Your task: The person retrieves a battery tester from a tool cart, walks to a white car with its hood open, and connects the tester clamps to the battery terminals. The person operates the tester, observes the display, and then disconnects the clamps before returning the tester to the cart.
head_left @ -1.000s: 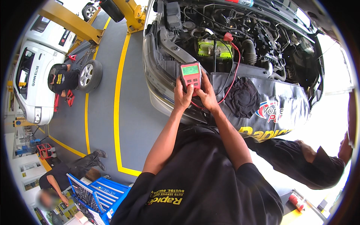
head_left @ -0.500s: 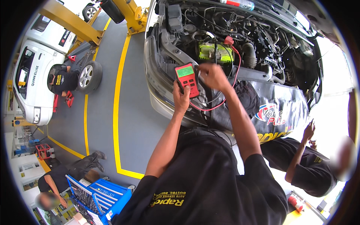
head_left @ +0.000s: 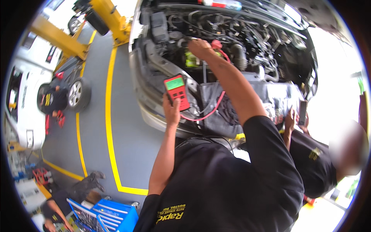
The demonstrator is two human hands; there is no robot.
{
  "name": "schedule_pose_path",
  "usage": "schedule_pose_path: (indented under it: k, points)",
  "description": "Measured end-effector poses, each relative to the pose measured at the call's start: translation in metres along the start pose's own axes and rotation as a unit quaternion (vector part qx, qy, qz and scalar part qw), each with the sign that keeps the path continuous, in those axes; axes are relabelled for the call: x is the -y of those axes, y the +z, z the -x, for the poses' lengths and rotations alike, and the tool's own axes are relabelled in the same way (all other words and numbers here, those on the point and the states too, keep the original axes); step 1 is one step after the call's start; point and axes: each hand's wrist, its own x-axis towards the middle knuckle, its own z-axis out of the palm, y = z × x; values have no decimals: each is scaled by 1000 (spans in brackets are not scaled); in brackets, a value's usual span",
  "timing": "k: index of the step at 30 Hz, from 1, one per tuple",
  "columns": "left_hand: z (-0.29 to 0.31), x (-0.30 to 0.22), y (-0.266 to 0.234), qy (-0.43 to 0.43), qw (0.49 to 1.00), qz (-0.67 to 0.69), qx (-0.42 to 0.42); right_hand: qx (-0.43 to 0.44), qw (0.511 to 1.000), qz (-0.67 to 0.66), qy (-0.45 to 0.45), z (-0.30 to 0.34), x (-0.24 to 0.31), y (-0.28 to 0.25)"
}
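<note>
My left hand (head_left: 171, 111) holds a red handheld battery tester (head_left: 177, 92) with a lit green screen, thumb on its front near the buttons. A red cable (head_left: 210, 111) and a dark one run from the tester toward the engine bay. My right hand (head_left: 200, 48) is stretched over the yellow-green car battery (head_left: 190, 60), at the side away from the red clamp (head_left: 216, 45). Its fingers are curled down at the battery's far edge. What they grip is hidden, and the hand covers much of the battery.
Black hoses and an engine (head_left: 266, 50) fill the open bay. A dark fender cover (head_left: 247, 104) hangs over the car's front. At right a co-worker holds a phone (head_left: 302, 112). A blue tool cart (head_left: 112, 214) and a loose wheel (head_left: 79, 92) stand at left.
My right hand has moved from beside the tester up and away to the battery. The tester remains in my left hand. The view has shifted, and the co-worker's hands now hold a phone near the cover.
</note>
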Motion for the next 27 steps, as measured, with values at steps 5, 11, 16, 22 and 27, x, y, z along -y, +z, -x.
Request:
schedule_pose_path:
  k: [5, 11, 16, 22, 27]
  points:
    - [-2, 15, -13, 22, 997, -72, -25, -20, 995, -60, 80, -1, 4, -9]
    - [-8, 6, -26, -134, 989, 66, -12, -140, 952, -192, 195, 60, 9, -28]
    - [-2, -34, 13, -161, 952, 256, 54, -106, 867, -443, 203, 155, 63, -60]
    - [-7, -53, 51, -181, 936, 285, 102, -157, 848, -505, 32, 215, 87, -81]
    - [-11, -72, 48, -101, 944, 302, 84, -44, 789, -613, 3, 189, 18, -81]
